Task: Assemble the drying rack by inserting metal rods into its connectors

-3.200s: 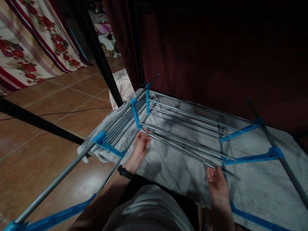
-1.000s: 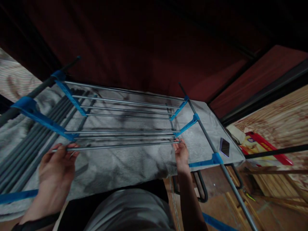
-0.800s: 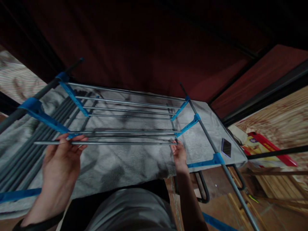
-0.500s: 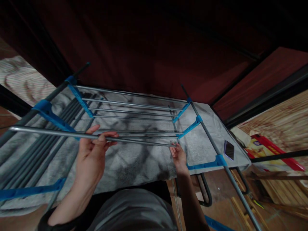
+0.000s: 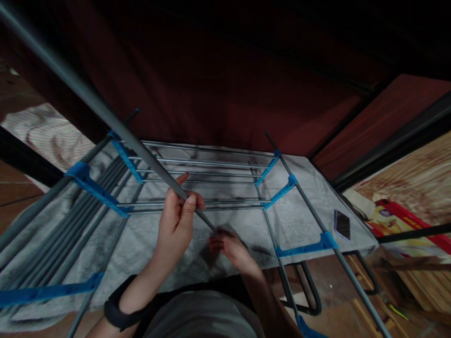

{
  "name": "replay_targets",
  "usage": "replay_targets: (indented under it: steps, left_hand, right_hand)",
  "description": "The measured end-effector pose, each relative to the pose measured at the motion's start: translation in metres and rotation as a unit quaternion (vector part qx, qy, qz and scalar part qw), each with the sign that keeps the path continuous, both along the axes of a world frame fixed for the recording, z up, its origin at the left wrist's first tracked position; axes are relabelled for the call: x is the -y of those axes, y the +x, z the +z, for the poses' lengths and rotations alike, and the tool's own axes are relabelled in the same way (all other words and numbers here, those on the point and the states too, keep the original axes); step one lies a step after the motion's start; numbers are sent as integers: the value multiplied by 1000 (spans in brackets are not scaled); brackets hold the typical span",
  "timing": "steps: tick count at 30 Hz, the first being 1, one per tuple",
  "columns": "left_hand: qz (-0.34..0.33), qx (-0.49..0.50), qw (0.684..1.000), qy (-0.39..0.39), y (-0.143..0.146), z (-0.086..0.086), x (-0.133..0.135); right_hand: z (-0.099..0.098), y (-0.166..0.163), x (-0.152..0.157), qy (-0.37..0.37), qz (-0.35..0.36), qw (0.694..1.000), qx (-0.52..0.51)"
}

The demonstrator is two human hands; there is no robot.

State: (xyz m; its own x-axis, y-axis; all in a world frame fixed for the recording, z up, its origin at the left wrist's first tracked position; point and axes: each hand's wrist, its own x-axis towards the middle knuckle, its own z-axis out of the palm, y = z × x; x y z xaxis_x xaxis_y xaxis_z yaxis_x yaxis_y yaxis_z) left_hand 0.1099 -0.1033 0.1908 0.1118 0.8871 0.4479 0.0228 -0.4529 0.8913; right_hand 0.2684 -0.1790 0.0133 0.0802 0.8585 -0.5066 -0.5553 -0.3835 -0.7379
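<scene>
A long grey metal rod slants from the upper left corner down to the middle of the view. My left hand is closed around it partway along. At the rod's lower end my right hand grips it, blurred by motion. Beneath both hands lies a drying rack of grey rods and blue plastic brackets, resting on a grey towel.
A dark phone lies on the towel's right end. Loose grey rods are bundled at the left. A dark red curtain hangs behind. Red packaging and wooden slats sit at the right on a tiled floor.
The rod was lifted off the rack and swung from level to steeply tilted, its left end up. My left hand slid along it toward the middle; my right hand pulled back toward me.
</scene>
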Motion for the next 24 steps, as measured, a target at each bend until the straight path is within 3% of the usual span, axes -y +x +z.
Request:
replay_targets:
  steps: [3,7,15,24]
  left_hand:
    - [18,-37,999,-6,-14,9,-2]
    - [27,-70,997,-32,-26,6,-1]
    - [14,-124,992,-27,-25,-35,-6]
    - [-27,-299,946,125,-29,-62,-11]
  right_hand:
    - [1,-7,2,-17,60,998,24]
    - [10,7,0,8,26,998,49]
    - [34,36,-9,63,-75,994,37]
    - [61,57,-11,87,-146,985,-12]
